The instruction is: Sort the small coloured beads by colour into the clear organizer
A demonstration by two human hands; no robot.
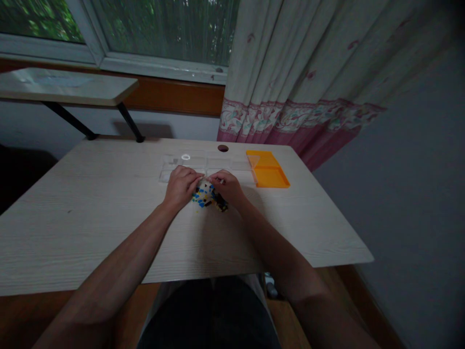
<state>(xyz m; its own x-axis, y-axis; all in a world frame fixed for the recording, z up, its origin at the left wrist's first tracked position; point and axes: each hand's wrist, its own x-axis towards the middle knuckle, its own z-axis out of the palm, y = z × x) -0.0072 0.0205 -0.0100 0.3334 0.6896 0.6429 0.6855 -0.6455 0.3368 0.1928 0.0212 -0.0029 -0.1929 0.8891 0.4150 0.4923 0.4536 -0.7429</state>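
My left hand [181, 185] and my right hand [227, 185] meet almost fingertip to fingertip over a pile of small building bricks [203, 196] on the table. Both hands are closed in a pinch; anything between the fingers is too small to make out. Blue, yellow, white and black pieces make up the pile, and the darker ones [220, 202] lie below my right hand. Just behind the hands is a clear plastic compartment box [192, 162], partly covered by them.
An orange tray [271, 169] adjoins the clear box on its right. Behind them, a round cable hole [223, 148] pierces the pale wooden table [109, 223]. A raised shelf [72, 85] on black legs stands at back left. A curtain [276, 97] hangs behind the table.
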